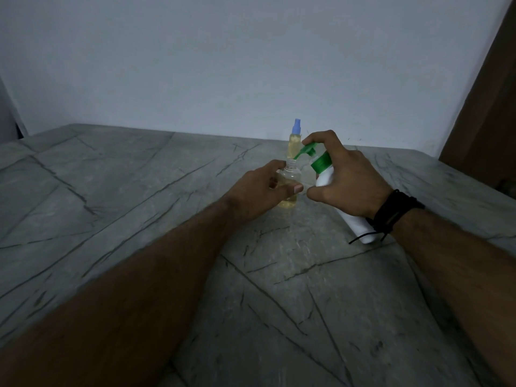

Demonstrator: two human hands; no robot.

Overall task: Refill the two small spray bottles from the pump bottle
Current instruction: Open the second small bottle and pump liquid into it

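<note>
Head view looks down on a grey veined table point(139, 219) that runs to a pale wall point(251, 51). Near the table's far middle, the left hand point(262, 188) wraps its thumb and fingers round an open bottle point(290, 177), a small clear one standing upright with its cap off and its threaded neck bare. A shallow layer of yellowish liquid sits at its bottom.

Just right of it, the right hand point(349, 182) grasps the pump bottle point(329, 174), a white one with a green collar and a green pump head. That bottle is tilted, its base toward the near right and its top toward the far left. The forefinger lies on top of the pump head, and the green spout point(300, 154) points down at the open neck, its tip just above the rim. Whether liquid is coming out cannot be told.

Behind these two, nearer the wall, a capped bottle point(295, 143) stands upright with a blue spray top, filled with yellowish liquid nearly to its shoulder.

A black corded band point(391, 216) circles the right wrist, its loose ends hanging over the white bottle's base. At the far right edge rises a brown panel point(485, 107).
</note>
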